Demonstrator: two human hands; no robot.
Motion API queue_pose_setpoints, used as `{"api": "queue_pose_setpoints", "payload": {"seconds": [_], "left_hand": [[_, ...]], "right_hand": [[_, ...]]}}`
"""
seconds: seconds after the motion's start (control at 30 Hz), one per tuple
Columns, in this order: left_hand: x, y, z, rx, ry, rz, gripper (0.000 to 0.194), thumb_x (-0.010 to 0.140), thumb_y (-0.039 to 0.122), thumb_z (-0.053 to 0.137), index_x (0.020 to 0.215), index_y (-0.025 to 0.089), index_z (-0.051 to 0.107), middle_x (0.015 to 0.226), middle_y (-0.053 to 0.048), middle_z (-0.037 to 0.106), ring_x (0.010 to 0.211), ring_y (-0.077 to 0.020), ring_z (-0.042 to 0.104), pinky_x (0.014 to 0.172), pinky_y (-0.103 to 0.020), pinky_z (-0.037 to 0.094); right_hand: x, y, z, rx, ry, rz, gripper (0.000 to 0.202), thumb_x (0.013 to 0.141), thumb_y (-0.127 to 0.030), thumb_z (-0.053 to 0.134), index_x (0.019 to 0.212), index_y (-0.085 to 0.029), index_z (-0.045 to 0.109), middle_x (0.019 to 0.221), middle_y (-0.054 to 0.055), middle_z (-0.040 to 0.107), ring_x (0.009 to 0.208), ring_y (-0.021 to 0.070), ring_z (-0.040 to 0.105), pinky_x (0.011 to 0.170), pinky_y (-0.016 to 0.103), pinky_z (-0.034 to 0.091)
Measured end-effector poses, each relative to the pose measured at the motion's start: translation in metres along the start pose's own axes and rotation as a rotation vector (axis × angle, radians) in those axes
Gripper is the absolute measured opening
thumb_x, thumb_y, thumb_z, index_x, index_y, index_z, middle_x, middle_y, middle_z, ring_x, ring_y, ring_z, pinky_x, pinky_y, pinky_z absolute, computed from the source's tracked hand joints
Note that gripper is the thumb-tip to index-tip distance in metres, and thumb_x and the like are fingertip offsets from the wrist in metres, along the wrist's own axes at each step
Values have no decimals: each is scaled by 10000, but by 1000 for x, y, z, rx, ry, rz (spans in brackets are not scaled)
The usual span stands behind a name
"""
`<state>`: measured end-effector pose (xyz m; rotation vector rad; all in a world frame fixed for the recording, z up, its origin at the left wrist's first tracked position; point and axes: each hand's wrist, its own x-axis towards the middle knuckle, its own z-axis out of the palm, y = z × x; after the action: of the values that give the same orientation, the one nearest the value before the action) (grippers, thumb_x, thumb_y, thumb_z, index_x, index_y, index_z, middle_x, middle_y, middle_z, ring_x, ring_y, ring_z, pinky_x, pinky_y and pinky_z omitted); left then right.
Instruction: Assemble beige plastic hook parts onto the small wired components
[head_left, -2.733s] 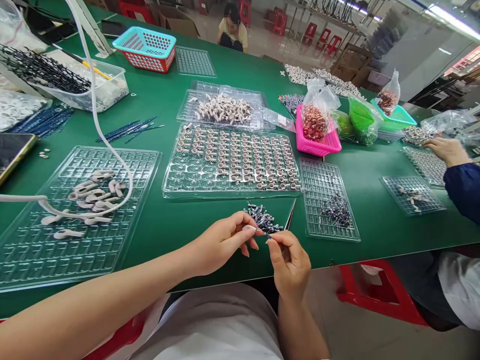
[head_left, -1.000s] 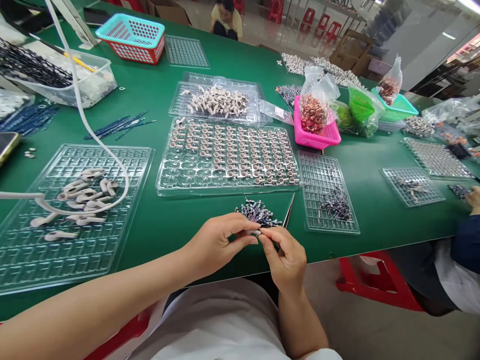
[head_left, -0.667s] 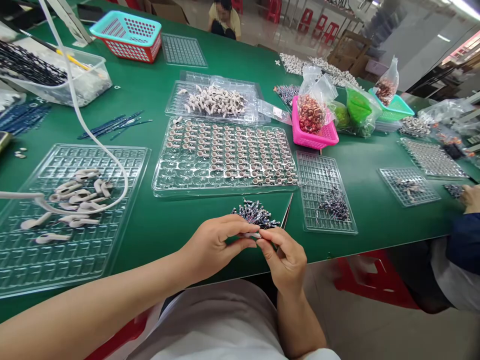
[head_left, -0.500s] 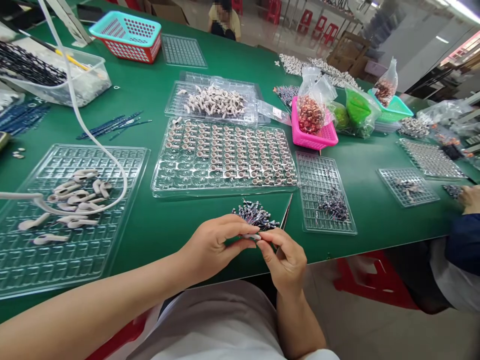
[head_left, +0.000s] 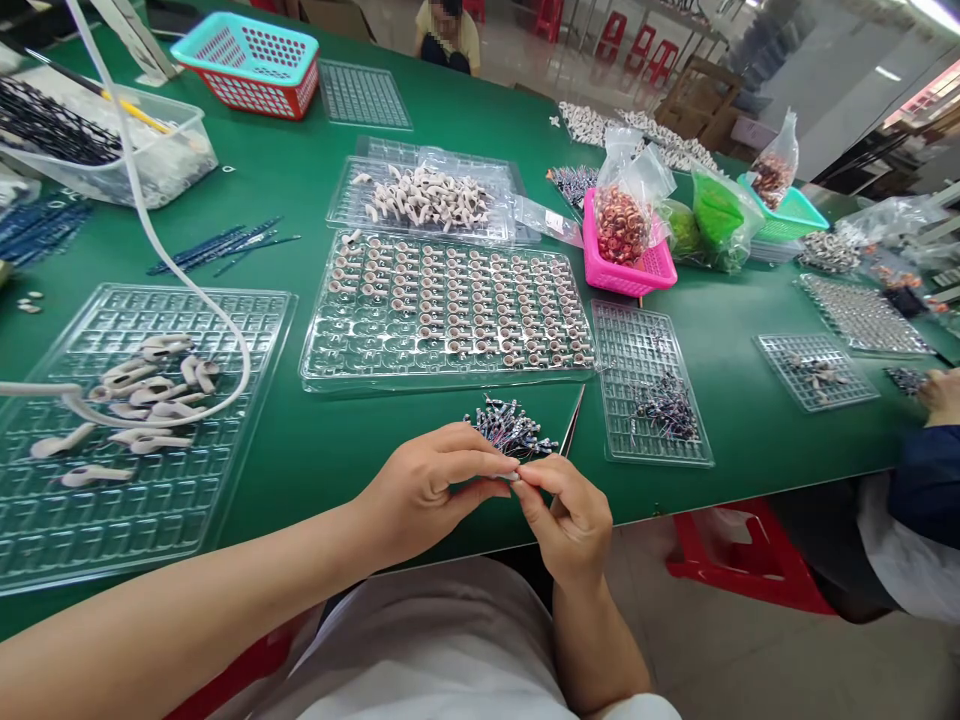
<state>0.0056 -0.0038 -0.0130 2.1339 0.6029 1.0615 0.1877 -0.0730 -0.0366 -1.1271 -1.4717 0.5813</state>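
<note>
Pinched between the fingertips of my left hand (head_left: pixel 424 492) is a small white earbud shell (head_left: pixel 510 475), mostly covered by the fingers. The thumb and forefinger of my right hand (head_left: pixel 576 522) close on the shell's right end. A pair of tweezers (head_left: pixel 574 420) sticks up from behind the right hand, apparently tucked in its grip. Just beyond the fingertips lies a heap of small wired parts (head_left: pixel 511 424). Farther back, a clear tray (head_left: pixel 352 350) carries rows of earbud shells with round openings; its front-left pockets hold none.
To the left, another clear tray (head_left: pixel 142 520) bears loose earbud shells, with a white cable (head_left: pixel 161 235) looping over it. A tray of wired parts (head_left: pixel 626 400) lies to the right. Behind stand a pink basket (head_left: pixel 630 276) and heaped white shells (head_left: pixel 431 197). A co-worker's hand (head_left: pixel 941 397) shows far right.
Both hands stay together at nearly the same spot, with the fingertips shifted only slightly on the shell. The whole view has moved a little.
</note>
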Motion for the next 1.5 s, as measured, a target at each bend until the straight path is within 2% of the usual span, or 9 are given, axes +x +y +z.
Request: {"api": "queue_pose_setpoints", "payload": {"seconds": [0.2, 0.5, 0.63, 0.8, 0.93, 1.07, 1.3, 1.5], "left_hand": [[2, 0, 0, 12, 11, 37, 247, 864, 86, 705, 1088, 189, 709, 895, -55, 741, 774, -149, 658, 702, -252, 557], [1, -1, 0, 38, -3, 7, 199, 880, 127, 696, 1072, 171, 721, 873, -65, 738, 759, -148, 669, 679, -235, 555], [-1, 1, 1, 3, -44, -92, 188, 882, 190, 705, 1067, 161, 725, 819, -49, 736, 735, -143, 691, 682, -225, 560], [2, 9, -1, -61, -117, -296, 365, 791, 199, 790, 1138, 142, 692, 858, -32, 760, 748, -147, 714, 719, -229, 571], [6, 14, -5, -37, -103, -380, 208, 809, 228, 759, 992, 142, 711, 835, -24, 755, 732, -145, 704, 699, -226, 558], [7, 15, -6, 12, -111, -347, 97, 866, 225, 664, 909, 161, 723, 789, -13, 741, 712, -136, 686, 657, -212, 524], [7, 15, -7, 57, -113, -297, 178, 914, 182, 549, 920, 171, 726, 787, -12, 740, 695, -124, 668, 643, -207, 485], [8, 14, -7, 28, -152, -330, 207, 936, 190, 508, 916, 177, 713, 820, -21, 745, 728, -141, 672, 670, -227, 498]], "right_hand": [[0, 1, 0, -9, -2, -33, 338, 827, -5, 679, 1051, -258, 702, 887, 20, 738, 780, 160, 676, 723, 332, 537], [1, 1, 1, -105, -2, -75, 291, 841, -31, 667, 1035, -248, 681, 875, 17, 733, 777, 150, 673, 724, 318, 538], [1, -1, 3, -143, -15, -21, 160, 854, -95, 634, 933, -235, 640, 807, 2, 677, 732, 143, 630, 682, 291, 522], [-1, -2, 2, -144, 49, 110, 97, 873, -151, 564, 804, -220, 558, 723, -15, 554, 653, 122, 534, 592, 255, 447], [-1, -2, 1, -157, 81, 169, 130, 872, -152, 558, 759, -213, 539, 703, -28, 526, 623, 107, 486, 570, 240, 402], [0, -3, 1, -173, 79, 186, 138, 869, -165, 562, 742, -210, 537, 690, -34, 519, 605, 102, 468, 567, 236, 394], [0, -2, 2, -172, 55, 206, 152, 875, -200, 553, 725, -207, 533, 670, -38, 511, 581, 102, 457, 557, 235, 388], [0, 0, 1, -166, 42, 209, 166, 881, -220, 551, 718, -207, 527, 668, -37, 508, 586, 104, 457, 561, 231, 392]]}}
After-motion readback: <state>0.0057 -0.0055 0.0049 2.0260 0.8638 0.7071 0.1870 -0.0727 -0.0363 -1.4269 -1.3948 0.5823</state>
